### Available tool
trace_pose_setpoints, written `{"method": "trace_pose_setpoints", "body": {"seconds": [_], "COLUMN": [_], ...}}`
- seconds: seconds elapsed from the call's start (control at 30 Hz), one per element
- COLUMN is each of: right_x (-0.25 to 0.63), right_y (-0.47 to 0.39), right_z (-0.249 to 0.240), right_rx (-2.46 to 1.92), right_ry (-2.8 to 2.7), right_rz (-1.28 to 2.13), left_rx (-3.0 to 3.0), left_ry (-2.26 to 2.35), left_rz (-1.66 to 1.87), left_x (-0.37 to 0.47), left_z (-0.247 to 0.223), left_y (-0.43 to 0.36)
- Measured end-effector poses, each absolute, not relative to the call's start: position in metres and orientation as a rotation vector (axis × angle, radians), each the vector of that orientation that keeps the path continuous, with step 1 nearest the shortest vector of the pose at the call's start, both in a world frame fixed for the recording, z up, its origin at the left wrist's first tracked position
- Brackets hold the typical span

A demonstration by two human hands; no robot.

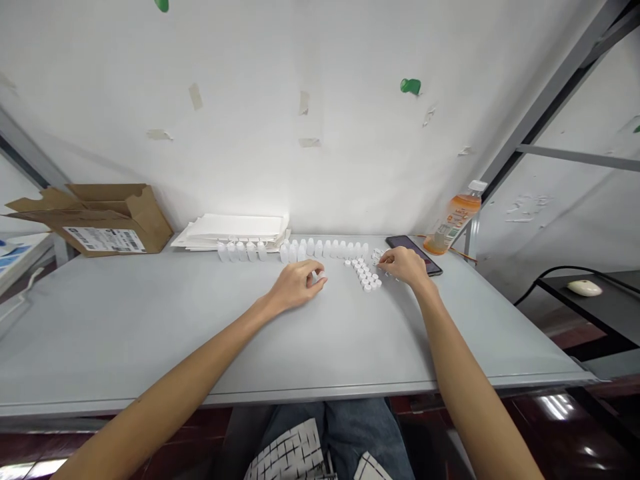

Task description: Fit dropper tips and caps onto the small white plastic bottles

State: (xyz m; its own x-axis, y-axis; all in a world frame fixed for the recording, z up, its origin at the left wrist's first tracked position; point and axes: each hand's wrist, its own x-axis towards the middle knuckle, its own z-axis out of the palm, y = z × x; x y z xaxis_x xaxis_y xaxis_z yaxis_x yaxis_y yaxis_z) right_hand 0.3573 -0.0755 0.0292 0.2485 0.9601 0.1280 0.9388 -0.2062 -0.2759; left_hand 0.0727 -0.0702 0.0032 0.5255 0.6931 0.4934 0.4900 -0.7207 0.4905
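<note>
My left hand (298, 285) is curled near the middle of the table, its thumb and fingers closed around a small white bottle (320, 275), which is mostly hidden. Behind it, small translucent white bottles (327, 249) stand upright in a row, with several more (241, 251) to the left. My right hand (404, 264) is over a heap of tiny white plastic pieces (377, 256), fingertips pinched together among them. Whatever those fingertips hold is too small to make out. Just left of that hand lies a cluster of white caps (367, 275).
An opened cardboard box (110, 220) sits at the back left, beside a stack of white sheets (235, 230). A phone (415, 253) lies under and behind my right hand. An orange drink bottle (455, 217) leans near the frame post. The grey table (320, 347) meets a white wall.
</note>
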Motion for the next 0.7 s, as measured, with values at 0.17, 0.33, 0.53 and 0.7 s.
{"method": "trace_pose_setpoints", "body": {"seconds": [0.17,0.33,0.53,0.7], "right_x": [0.354,0.357,0.359,0.361], "right_y": [-0.075,-0.074,-0.072,-0.072], "right_z": [0.028,0.027,0.024,0.024], "right_rx": [-2.276,-2.337,-2.394,-2.304], "right_ry": [-1.758,-1.736,-1.706,-1.708], "right_rz": [0.038,0.051,0.090,0.125], "left_rx": [2.345,2.295,2.315,2.327], "left_ry": [0.932,0.949,0.943,0.948], "left_rz": [0.912,0.871,0.822,0.810], "left_x": [0.075,0.076,0.076,0.076], "left_z": [-0.005,-0.009,-0.006,-0.007], "left_y": [-0.068,-0.067,-0.069,-0.069]}}
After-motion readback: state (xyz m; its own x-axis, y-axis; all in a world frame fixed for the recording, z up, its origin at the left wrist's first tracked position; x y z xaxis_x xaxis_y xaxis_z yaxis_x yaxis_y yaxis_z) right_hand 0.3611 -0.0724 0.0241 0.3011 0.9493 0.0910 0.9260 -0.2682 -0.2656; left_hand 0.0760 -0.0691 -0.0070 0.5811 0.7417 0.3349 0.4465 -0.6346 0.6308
